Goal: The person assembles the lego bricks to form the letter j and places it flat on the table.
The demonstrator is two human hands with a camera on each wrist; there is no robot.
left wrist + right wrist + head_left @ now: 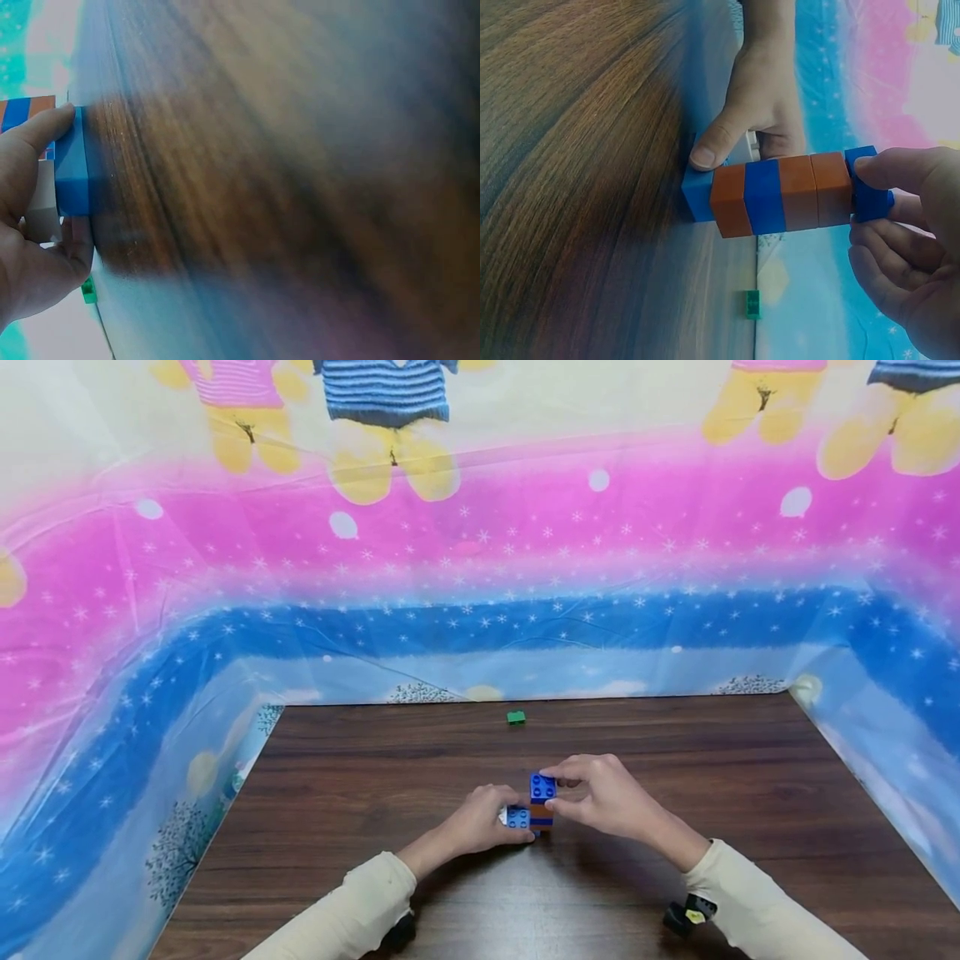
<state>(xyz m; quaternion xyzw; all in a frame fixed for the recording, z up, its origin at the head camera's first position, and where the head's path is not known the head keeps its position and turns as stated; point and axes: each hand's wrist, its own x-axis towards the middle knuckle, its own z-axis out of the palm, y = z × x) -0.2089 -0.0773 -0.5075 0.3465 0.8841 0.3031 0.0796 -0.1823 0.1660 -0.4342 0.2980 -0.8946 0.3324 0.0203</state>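
Note:
A tower of building bricks (pixel 799 193) stands on the table, orange and dark blue ones on a lighter blue base brick (pixel 698 196). My left hand (pixel 480 820) grips that base brick low at the table, its thumb along the near side. A white brick (pixel 43 202) sits on the base beside the tower, partly hidden by the left hand. At the top, my right hand (pixel 609 802) pinches a dark blue brick (pixel 871 196) between thumb and fingers. This brick sits slightly tilted against the upper orange brick (pixel 832 189).
A small green brick (pixel 516 717) lies by itself near the back edge of the dark wooden table (pixel 360 752). Behind and along both sides hangs a patterned pink and blue cloth (pixel 525 543).

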